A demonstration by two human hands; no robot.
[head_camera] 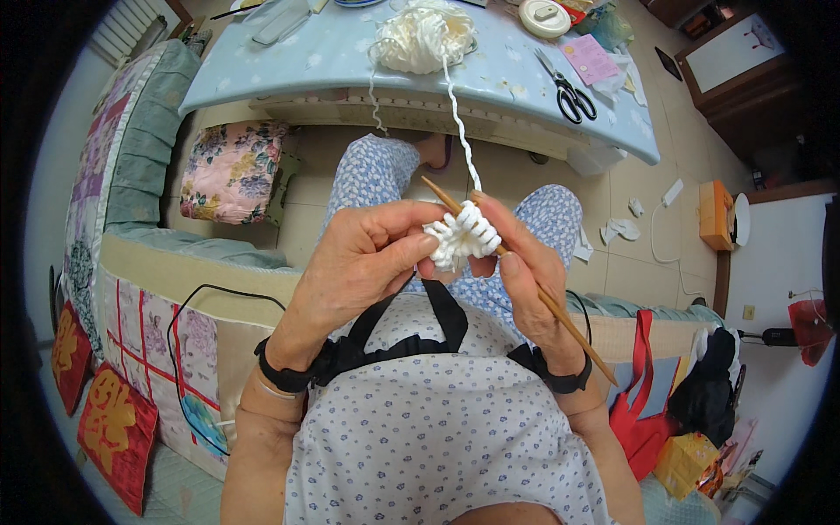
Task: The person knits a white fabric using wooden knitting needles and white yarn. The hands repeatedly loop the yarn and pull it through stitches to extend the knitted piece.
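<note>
A small piece of white knitting [463, 235] sits on a wooden knitting needle [569, 320], which slants from upper left to lower right. My left hand [371, 262] pinches the knitting's left edge between thumb and fingers. My right hand [528, 262] grips the needle just right of the stitches, its index finger near the yarn. A strand of white yarn [463, 134] runs from the work up to a loose ball of white yarn [423, 36] on the table. Whether a second needle is present, I cannot tell.
Black-handled scissors [566, 92], a pink card [590, 58] and a white round lid [545, 16] lie on the table with a blue cloth [315, 72]. A floral-covered stool [233, 172] stands at left. A red bag [640, 420] lies at right. A black cable [190, 295] loops at left.
</note>
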